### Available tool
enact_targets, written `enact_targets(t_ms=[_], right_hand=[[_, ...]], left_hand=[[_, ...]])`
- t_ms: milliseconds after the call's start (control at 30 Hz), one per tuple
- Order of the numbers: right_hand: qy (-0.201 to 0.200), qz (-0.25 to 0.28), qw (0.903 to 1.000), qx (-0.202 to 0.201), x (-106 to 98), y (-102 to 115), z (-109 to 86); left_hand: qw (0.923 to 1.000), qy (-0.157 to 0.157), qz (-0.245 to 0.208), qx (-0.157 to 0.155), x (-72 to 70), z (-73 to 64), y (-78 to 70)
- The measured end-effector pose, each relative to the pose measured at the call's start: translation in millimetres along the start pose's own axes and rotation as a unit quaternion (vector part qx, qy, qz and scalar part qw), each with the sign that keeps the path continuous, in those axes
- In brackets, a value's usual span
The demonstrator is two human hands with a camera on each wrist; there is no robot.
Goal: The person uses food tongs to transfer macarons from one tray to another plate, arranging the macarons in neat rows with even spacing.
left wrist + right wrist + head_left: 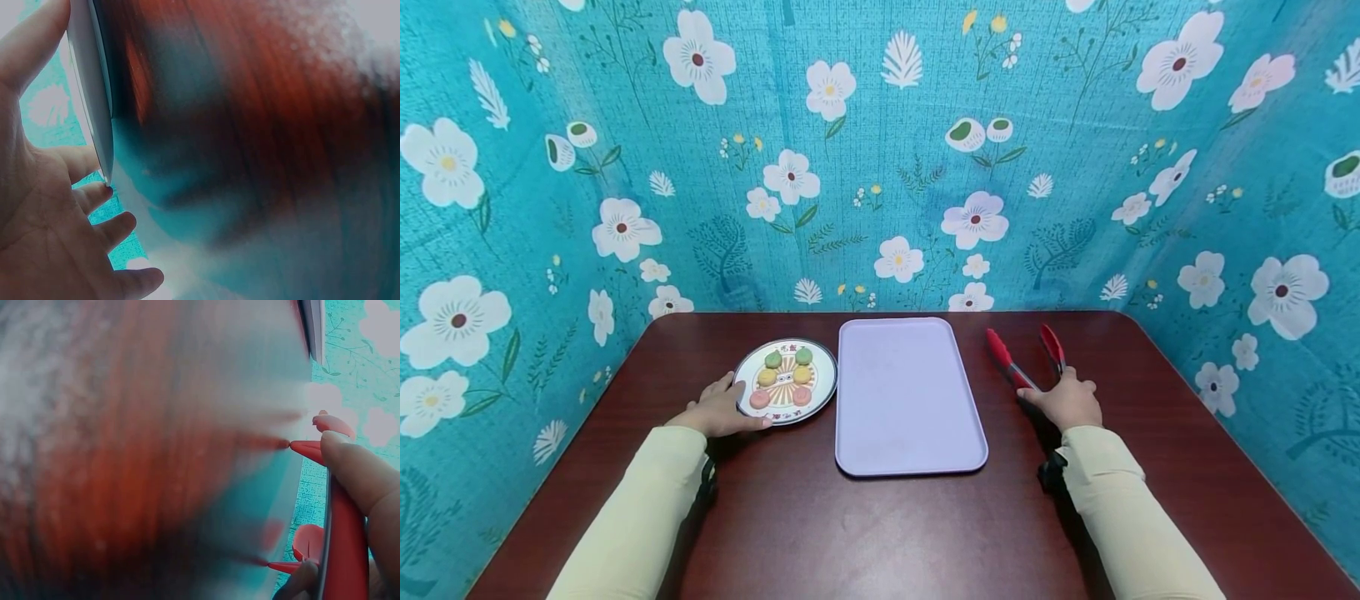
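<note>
At the left of the table, a round white plate (822, 383) with a dark rim line and printed characters bears small round pieces that look like pastries: two green, two yellow, two pink (760, 398). My left hand (721, 408) holds the plate's left edge, its thumb along the near side. In the left wrist view the plate (92, 94) shows edge-on, and the other fingers spread beneath its rim. On the right, my right hand (1070, 402) grips metal tongs (1002, 350) with red ends, the two arms spread apart. Red tongs (347, 531) and my thumb appear in the right wrist view.
A pale lilac rectangular tray (910, 400) lies between the plate and the tongs. The dark reddish-brown table (865, 533) ends at a teal flowered cloth (865, 192) hanging behind it and along both sides.
</note>
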State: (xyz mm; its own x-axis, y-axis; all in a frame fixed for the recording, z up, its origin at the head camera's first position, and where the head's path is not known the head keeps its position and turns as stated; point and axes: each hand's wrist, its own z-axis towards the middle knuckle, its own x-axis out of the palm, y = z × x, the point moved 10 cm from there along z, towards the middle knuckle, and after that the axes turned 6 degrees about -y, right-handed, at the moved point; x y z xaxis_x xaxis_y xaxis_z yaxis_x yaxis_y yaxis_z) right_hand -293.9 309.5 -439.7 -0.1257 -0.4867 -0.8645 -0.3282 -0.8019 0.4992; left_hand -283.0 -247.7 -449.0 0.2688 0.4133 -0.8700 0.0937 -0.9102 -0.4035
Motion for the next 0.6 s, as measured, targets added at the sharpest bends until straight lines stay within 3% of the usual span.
enact_targets(t_ms=[600], right_hand=[[0.021,-0.033,0.9992,-0.005,-1.8,3.0,3.2]], left_hand=[[1.0,0.001,-0.004,0.002,-0.6,-1.9,-1.9]])
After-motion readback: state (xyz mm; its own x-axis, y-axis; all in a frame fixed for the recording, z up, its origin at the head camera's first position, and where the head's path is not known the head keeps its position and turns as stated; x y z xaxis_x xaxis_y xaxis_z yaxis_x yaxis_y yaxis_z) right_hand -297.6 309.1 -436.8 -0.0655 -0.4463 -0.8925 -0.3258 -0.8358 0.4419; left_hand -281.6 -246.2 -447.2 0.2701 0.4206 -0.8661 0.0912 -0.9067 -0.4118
